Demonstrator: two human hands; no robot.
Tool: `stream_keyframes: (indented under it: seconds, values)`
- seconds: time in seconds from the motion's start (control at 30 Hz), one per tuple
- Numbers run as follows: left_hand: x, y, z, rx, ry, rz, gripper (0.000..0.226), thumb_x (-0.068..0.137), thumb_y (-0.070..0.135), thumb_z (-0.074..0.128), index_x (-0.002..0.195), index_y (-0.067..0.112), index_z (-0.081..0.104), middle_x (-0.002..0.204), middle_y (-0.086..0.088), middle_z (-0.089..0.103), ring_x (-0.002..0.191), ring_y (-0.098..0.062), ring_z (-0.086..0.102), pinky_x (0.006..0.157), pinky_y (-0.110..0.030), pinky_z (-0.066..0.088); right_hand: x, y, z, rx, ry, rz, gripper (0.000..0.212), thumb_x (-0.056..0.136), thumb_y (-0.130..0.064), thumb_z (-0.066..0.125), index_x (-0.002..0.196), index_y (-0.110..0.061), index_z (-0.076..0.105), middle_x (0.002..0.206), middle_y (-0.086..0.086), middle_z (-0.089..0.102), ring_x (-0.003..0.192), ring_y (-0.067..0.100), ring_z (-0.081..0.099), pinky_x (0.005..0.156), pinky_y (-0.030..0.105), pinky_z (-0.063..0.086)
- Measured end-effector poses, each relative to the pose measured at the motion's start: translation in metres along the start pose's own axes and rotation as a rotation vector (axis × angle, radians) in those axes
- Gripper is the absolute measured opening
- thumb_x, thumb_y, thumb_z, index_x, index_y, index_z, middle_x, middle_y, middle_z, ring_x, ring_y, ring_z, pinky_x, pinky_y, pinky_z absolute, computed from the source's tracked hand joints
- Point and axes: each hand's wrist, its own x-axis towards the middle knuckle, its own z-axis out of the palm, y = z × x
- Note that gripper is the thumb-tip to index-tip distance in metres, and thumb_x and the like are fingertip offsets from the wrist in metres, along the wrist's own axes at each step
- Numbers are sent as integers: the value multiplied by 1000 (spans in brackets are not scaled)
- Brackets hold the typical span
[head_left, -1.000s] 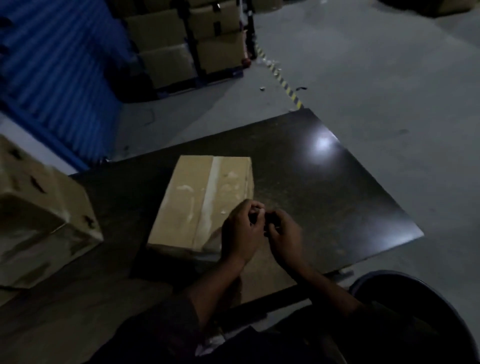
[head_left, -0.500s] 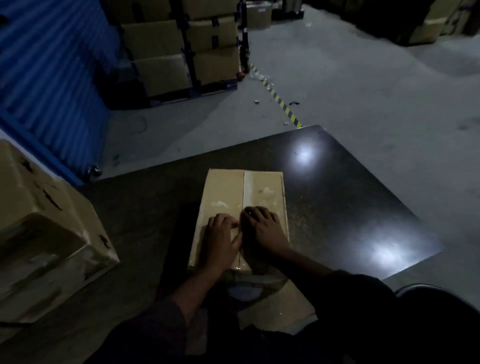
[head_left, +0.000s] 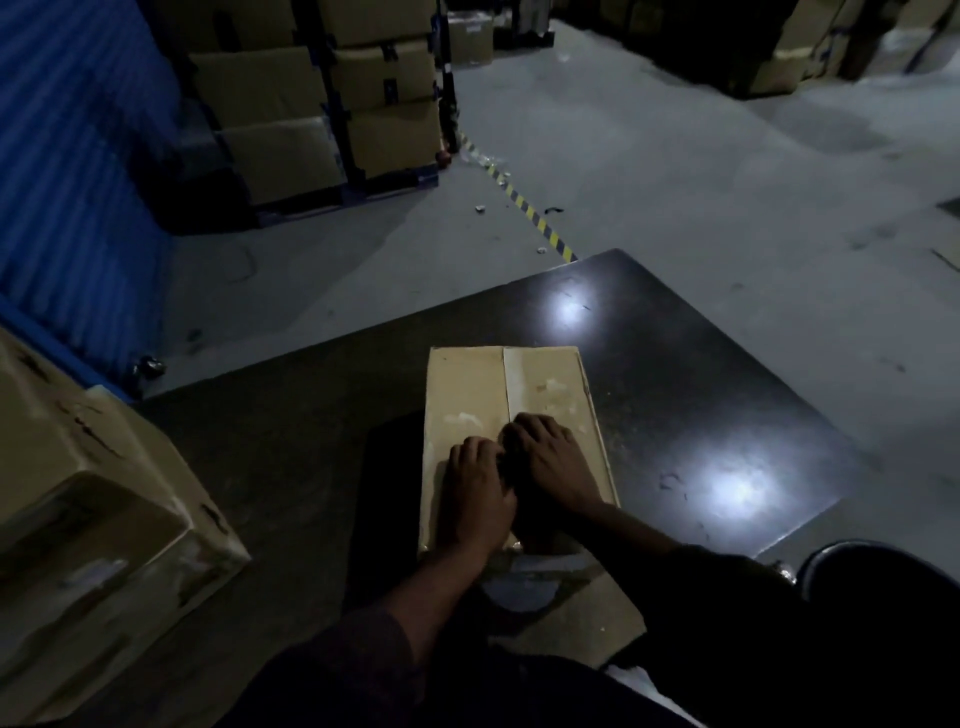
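Observation:
A closed cardboard box lies on the dark table, its centre seam running away from me. Both hands rest on the near end of its top, side by side at the seam. My left hand is left of the seam with its knuckles raised and fingers bent toward the seam. My right hand is right of the seam, its fingers bent down at the same line. The dim light and the shadow between the hands hide the fingertips, so a hold on a flap edge is not visible.
A larger worn carton stands on the table at the left. A flat sheet of cardboard lies under the box's near end. A dark round bin is at the lower right. Stacked cartons on a rack stand across the concrete floor.
One second ago my hands were joined just off the box's near right corner. They moved onto the box top at the seam. The view shifted so the box sits straight before me.

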Motion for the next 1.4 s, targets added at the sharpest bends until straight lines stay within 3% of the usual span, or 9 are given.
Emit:
stream_keyframes:
  seconds: [0.13,0.27,0.4,0.53,0.8,0.97,1.1,1.23,1.4]
  values:
    - [9,-6,-5,-65,31,4,25,81,25,70,102,18,59,107,-4,57,101,-27,52,85,-39,42,11,12,-2,7,-41,31,78,81,-41,12,144,-7,42,152,12,39,139,32,36,109,42,31]
    - [12,-23,-15,-99,168,-140,58,70,33,85,117,15,57,124,-8,52,115,-27,42,96,-43,39,-26,27,0,48,22,208,75,88,-46,9,150,-10,31,157,12,27,146,31,22,117,44,18]
    - [14,-31,-20,-215,198,-421,82,68,36,88,135,9,49,138,-15,45,131,-37,32,107,-52,33,-63,29,8,115,225,359,58,95,-51,34,138,-14,44,136,13,49,121,32,46,96,41,46]
    - [20,-29,-13,-300,184,-490,84,67,35,89,135,7,47,137,-18,46,129,-35,34,106,-49,32,-63,29,2,243,210,450,49,98,-40,48,143,-21,41,123,8,51,100,20,53,77,27,46]
    - [66,30,18,-575,-24,-406,100,69,14,89,152,14,32,147,-13,42,135,-28,41,107,-43,39,7,161,-24,261,167,398,44,93,-31,58,135,-23,51,134,10,52,113,26,56,91,42,50]
    - [86,86,51,-560,-249,-290,121,66,26,91,158,25,12,159,-1,28,145,-18,28,114,-38,29,40,233,-41,99,155,415,35,95,-25,53,130,-26,58,150,8,40,143,28,30,115,53,19]
    - [99,119,85,-558,-283,-286,143,57,42,94,158,26,-5,160,10,15,147,-11,18,119,-35,21,8,255,-32,68,338,490,49,91,-42,38,135,-26,51,152,8,37,145,30,23,116,55,4]
    - [120,140,110,-797,-169,-518,133,59,41,93,157,25,4,151,1,40,132,-18,47,112,-40,40,12,281,-25,406,462,662,67,87,-53,44,144,-18,39,145,12,43,134,27,35,108,40,30]
    - [173,168,122,-794,-140,-488,118,72,13,88,157,14,5,150,-7,41,134,-22,45,114,-42,38,51,316,-41,536,518,592,72,85,-53,47,144,-14,37,139,11,46,127,29,39,98,29,27]
